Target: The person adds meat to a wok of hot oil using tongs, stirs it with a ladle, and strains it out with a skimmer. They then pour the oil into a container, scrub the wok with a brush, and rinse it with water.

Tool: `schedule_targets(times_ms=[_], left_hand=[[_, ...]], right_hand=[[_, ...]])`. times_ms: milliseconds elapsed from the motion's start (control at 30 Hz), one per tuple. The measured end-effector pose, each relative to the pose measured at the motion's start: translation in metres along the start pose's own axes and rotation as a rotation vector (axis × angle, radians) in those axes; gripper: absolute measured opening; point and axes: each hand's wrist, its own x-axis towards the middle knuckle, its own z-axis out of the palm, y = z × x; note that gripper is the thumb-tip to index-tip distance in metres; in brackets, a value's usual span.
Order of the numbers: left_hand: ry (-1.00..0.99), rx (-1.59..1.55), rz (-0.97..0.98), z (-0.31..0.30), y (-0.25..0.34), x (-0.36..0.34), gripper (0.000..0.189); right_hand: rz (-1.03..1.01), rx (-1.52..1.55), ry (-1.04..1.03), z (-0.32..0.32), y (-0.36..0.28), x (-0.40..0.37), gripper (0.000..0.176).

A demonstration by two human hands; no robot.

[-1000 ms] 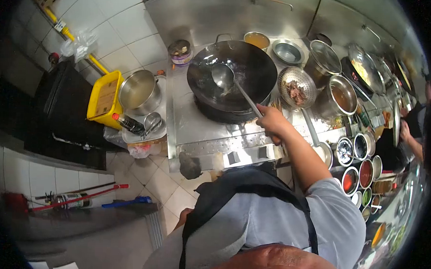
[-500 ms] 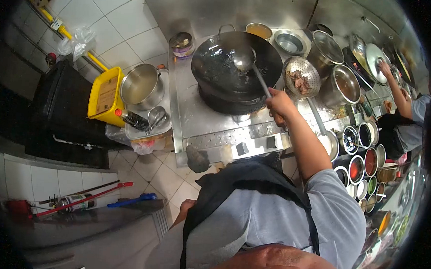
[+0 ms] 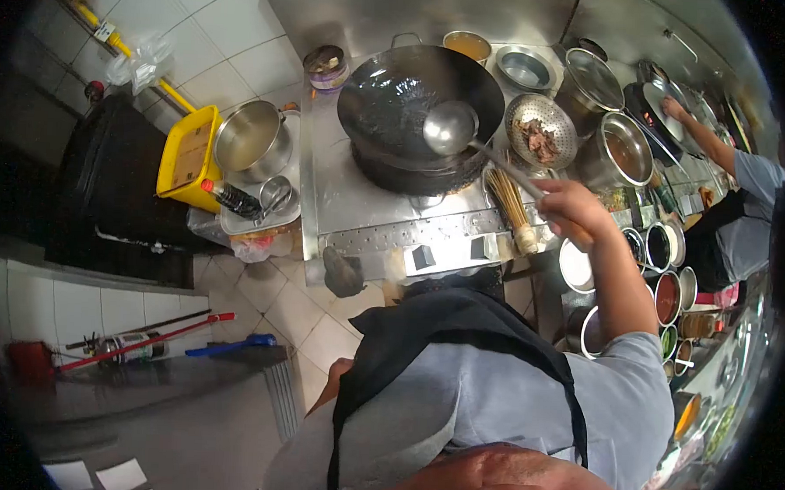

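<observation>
My right hand (image 3: pixel 576 211) grips the handle of a metal ladle (image 3: pixel 450 127). The ladle's bowl is over the near right part of a large dark wok (image 3: pixel 389 113) on the stove. Just right of the wok lies a perforated skimmer (image 3: pixel 566 133) with pieces of cooked meat (image 3: pixel 537 141) in it. A bamboo wok brush (image 3: pixel 515 214) lies below the ladle handle. Down at my side, my left hand (image 3: pixel 342 366) shows only in part beside the black apron; its fingers are hidden.
Pots (image 3: pixel 628 150) and several seasoning containers (image 3: pixel 667 296) line the right side. A co-worker's hand (image 3: pixel 674 108) is at another wok there. On the left stand a steel pot (image 3: pixel 252 140), a dark bottle (image 3: pixel 232 199) and a yellow bin (image 3: pixel 189 153).
My right hand and the ladle have moved right and towards me, from the wok's middle to its near right side. The wok brush now shows more fully. My left hand stays low.
</observation>
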Motion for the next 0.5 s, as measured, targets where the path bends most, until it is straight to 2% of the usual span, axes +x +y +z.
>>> schedule_targets(times_ms=[33, 100, 133, 200, 267, 300, 367, 400, 433, 500], left_hand=[[0.005, -0.005, -0.009, 0.010, 0.000, -0.001, 0.032], [0.025, 0.429, 0.262, 0.021, 0.016, -0.004, 0.029], [0.028, 0.425, 0.255, 0.029, 0.018, -0.008, 0.029], [0.027, 0.589, 0.341, 0.045, 0.022, -0.014, 0.023], [-0.009, 0.320, 0.013, 0.028, 0.065, -0.049, 0.022], [0.006, 0.194, -0.147, -0.017, 0.144, -0.089, 0.022], [0.005, 0.168, -0.156, 0.001, 0.143, -0.093, 0.023], [-0.006, 0.154, -0.156, 0.010, 0.143, -0.097, 0.025], [0.006, 0.139, -0.171, 0.017, 0.146, -0.103, 0.025], [-0.027, 0.120, -0.245, 0.027, 0.151, -0.115, 0.029]], right_hand=[[0.008, -0.232, -0.005, -0.010, -0.012, -0.007, 0.068], [-0.122, -0.661, 0.128, -0.033, -0.002, 0.011, 0.071], [-0.124, -0.664, 0.121, -0.038, 0.000, 0.022, 0.071], [-0.329, -1.170, 0.334, -0.044, 0.002, 0.043, 0.065], [-0.324, -1.132, 0.335, -0.037, -0.004, 0.062, 0.064], [-0.315, -1.091, 0.342, -0.035, -0.005, 0.075, 0.062], [-0.545, -1.109, 0.359, -0.051, 0.031, 0.142, 0.061], [-0.461, -0.992, 0.338, -0.038, 0.025, 0.146, 0.060], [-0.532, -0.956, 0.306, -0.031, 0.027, 0.155, 0.058], [-0.448, -0.703, 0.165, -0.023, 0.034, 0.180, 0.051]])
